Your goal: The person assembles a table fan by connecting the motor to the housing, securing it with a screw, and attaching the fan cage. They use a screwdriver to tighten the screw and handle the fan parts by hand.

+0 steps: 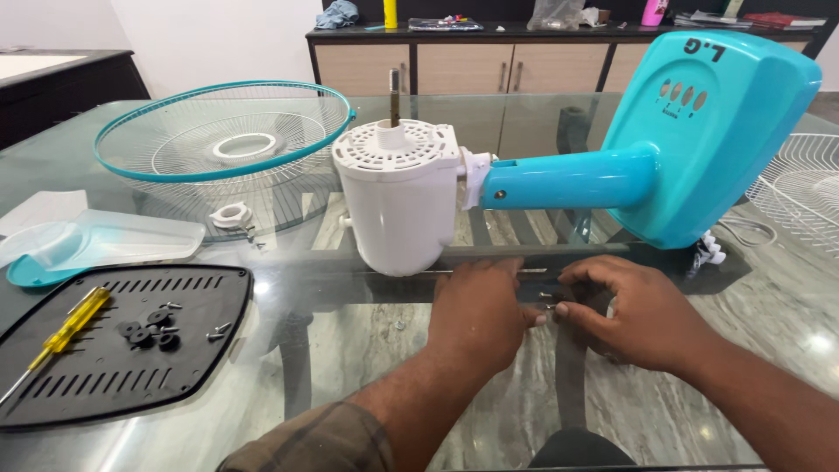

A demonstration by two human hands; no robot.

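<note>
A table fan lies on its side on the glass table (pixel 367 367). Its white motor housing (pixel 398 210) stands upright with the shaft (pixel 394 96) pointing up, joined to the turquoise neck and base (pixel 699 131). My left hand (pixel 476 319) rests on the glass just in front of the motor, fingers curled to the right. My right hand (pixel 642 319) meets it fingertip to fingertip below the neck. Small metal screws (pixel 547 302) sit between the fingertips, and my right thumb and forefinger pinch at them. What my left fingers hold is hidden.
At the left lie a turquoise-rimmed wire guard (pixel 223 144), a white ring nut (pixel 232 214), a clear fan blade (pixel 96 240), and a black base plate (pixel 114 350) carrying a yellow screwdriver (pixel 70 323), rubber feet and screws. A white guard (pixel 800 197) sits far right. A cabinet (pixel 489 65) stands behind.
</note>
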